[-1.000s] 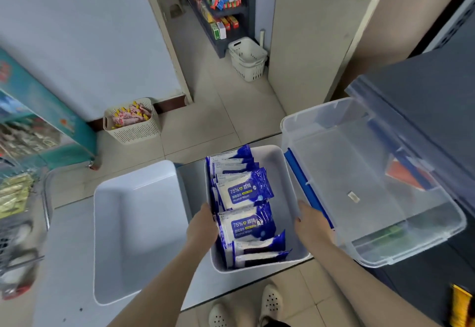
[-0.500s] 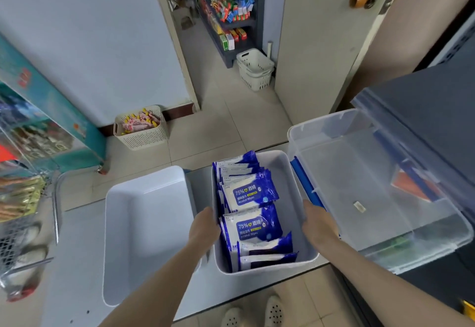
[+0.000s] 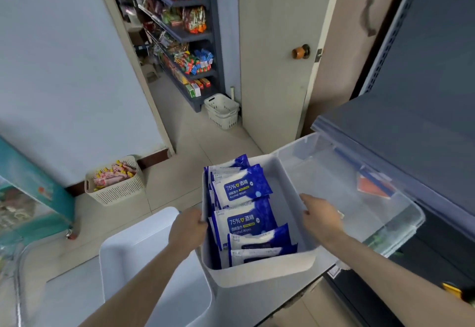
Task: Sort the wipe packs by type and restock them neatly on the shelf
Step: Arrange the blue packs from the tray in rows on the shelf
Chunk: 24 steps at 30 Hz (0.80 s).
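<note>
Over the table (image 3: pixel 64 301), blue-and-white wipe packs (image 3: pixel 241 190) line a grey bin (image 3: pixel 262 272).

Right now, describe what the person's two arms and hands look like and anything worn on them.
The left hand and right hand are bare, ungloved. The left forearm and right forearm are uncovered to the frame's edge: no sleeve, watch or bracelet shows. No ring visible, though some fingers are hidden.
</note>
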Motion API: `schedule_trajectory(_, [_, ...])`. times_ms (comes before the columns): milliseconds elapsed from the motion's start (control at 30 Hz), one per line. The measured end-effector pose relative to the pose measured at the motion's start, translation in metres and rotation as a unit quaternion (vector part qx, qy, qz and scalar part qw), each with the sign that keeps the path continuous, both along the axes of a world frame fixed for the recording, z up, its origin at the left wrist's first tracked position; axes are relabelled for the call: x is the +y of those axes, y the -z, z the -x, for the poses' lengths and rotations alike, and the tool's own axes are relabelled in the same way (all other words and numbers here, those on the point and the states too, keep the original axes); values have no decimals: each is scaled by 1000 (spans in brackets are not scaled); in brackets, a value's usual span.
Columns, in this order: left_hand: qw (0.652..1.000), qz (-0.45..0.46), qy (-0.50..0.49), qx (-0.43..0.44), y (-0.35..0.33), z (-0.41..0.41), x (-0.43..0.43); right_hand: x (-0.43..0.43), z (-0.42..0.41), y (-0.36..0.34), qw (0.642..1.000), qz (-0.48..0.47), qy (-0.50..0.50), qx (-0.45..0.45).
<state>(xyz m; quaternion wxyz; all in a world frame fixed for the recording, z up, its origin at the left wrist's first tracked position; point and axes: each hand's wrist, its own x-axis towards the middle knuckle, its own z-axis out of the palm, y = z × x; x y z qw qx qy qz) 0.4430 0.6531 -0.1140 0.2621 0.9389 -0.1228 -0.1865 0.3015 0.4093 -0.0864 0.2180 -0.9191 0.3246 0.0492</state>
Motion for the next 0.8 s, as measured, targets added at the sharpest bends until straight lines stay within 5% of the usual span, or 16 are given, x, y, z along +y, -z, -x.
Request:
schedule_trajectory(167, [998,51,39,-25,-42,-6,-3,3,12,-28,994,-19,73,-75])
schedule_trajectory(467, [972,171,152,56,-91,-11,-50,-11,73,-80,975,49,163,-140])
schedule_trajectory(800, [936,218,261,95,-137,61,-152,-27,189,-119,925,117,321,-165])
